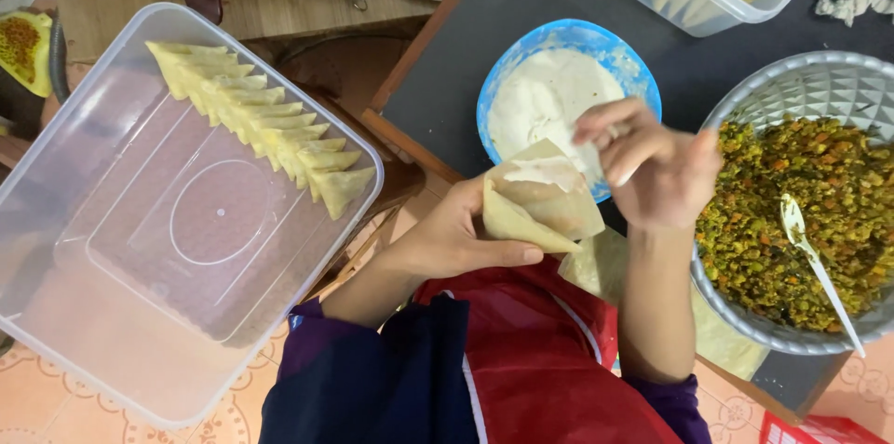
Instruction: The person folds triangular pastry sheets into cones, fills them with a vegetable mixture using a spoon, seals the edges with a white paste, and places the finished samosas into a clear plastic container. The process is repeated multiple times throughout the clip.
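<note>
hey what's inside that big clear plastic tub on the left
A slanted row of folded triangular pastries lies overlapping along the far side of the clear tub. The rest of its floor shows bare. Each pastry covers part of the next, and their filling cannot be seen.

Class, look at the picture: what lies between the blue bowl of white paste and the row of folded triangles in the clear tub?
In the head view, only the dark table's wooden edge and the clear tub's rim lie between the blue bowl and the folded triangles.

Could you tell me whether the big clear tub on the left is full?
No. The clear tub holds one row of folded pastries; the rest is bare.
</note>
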